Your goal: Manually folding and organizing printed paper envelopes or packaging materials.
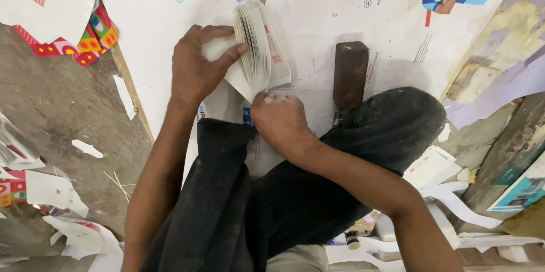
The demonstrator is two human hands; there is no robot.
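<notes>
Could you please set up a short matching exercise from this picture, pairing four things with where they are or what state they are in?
Things:
1. stack of white cards
2. dark wooden block
3. left hand
4. right hand

Places or states:
A. lies alone on the printed sheet, right of the hands
B. presses down at the near bottom edge of the stack
C. fanned open, standing on edge between the two hands
D. grips the stack from the left, thumb on the fanned edges

Pairs: 1-C, 2-A, 3-D, 4-B
</notes>
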